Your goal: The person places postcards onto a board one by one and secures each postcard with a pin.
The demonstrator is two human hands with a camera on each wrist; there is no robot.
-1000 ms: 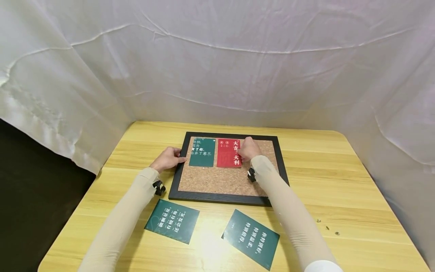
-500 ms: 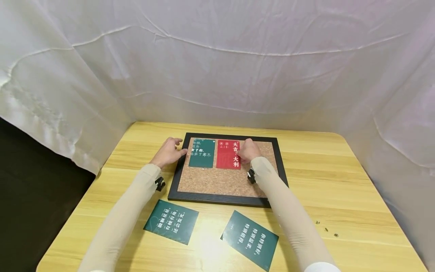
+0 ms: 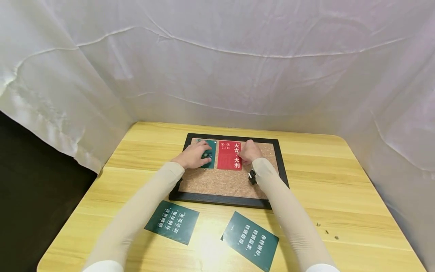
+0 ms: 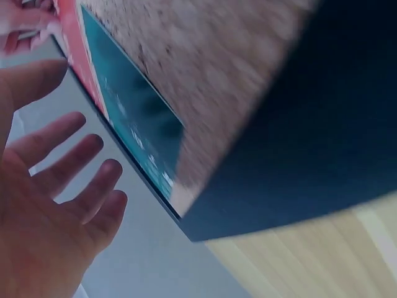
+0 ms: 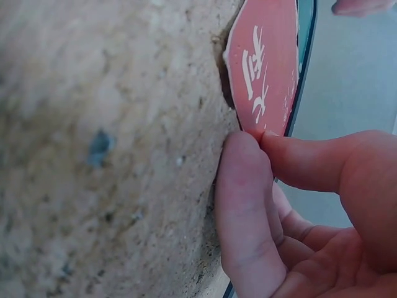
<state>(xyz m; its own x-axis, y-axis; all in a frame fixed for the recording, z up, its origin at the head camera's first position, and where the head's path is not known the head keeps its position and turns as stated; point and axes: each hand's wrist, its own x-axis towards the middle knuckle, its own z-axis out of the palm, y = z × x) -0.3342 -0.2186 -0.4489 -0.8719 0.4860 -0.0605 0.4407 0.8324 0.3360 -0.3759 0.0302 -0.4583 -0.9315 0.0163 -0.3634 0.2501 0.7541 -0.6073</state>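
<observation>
A black-framed cork board (image 3: 221, 185) lies on the table, bearing a green card (image 3: 212, 155) at left and a red card (image 3: 229, 158) beside it, both with white lettering. My right hand (image 3: 250, 152) pinches the red card's right edge between thumb and index finger; the right wrist view shows this edge lifted slightly off the cork. Over the green card is my left hand (image 3: 193, 155), hiding much of it. In the left wrist view the left fingers (image 4: 93, 192) are spread and hold nothing.
Two more green cards lie in front of the board: one at the left (image 3: 175, 223), another at the right (image 3: 249, 240). Several tiny pieces (image 3: 336, 237), too small to identify, lie at the table's right. White cloth (image 3: 238, 83) hangs behind and along the sides.
My left hand has let go of the frame's left edge and moved right over the green card. The right hand stays at the red card's right edge.
</observation>
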